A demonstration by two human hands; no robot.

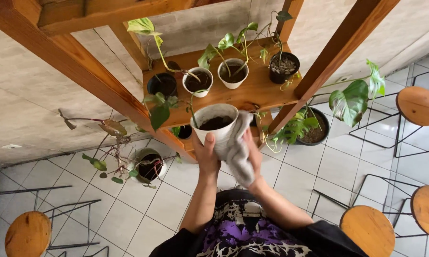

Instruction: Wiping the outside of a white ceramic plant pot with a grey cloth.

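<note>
White pot [213,124] of soil, held in the air off the front edge of the wooden shelf [252,90]: left hand [206,153] fingers wrapped round its side, right hand [253,151] pressing grey cloth [238,147] against it; wiping step apparently underway, turning the pot likely needed next.
</note>
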